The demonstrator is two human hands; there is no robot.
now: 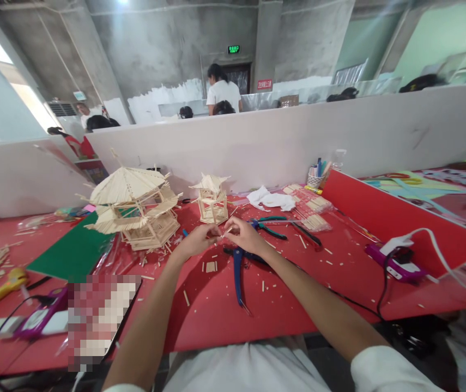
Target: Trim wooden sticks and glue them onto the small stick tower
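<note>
Over the red table (212, 332), my left hand (198, 242) and my right hand (246, 235) meet, fingertips pinched together. Between them shows a small pale piece of wooden stick (228, 231); its full shape is hidden by the fingers. Just below lie blue-handled cutting pliers (238, 275) and a short row of cut stick pieces (211, 267). Behind my hands stands a small pavilion model (213, 204) built of wooden sticks. A larger, tiered stick pavilion (151, 231) is to the left.
Teal-handled pliers (273, 231), white cloth (271, 198) and bagged sticks (312, 209) lie right of the models. At left are a green board (69, 250), a yellow glue gun (1, 288) and a purple power strip (44, 313). A white partition (277, 141) closes the back; people are beyond.
</note>
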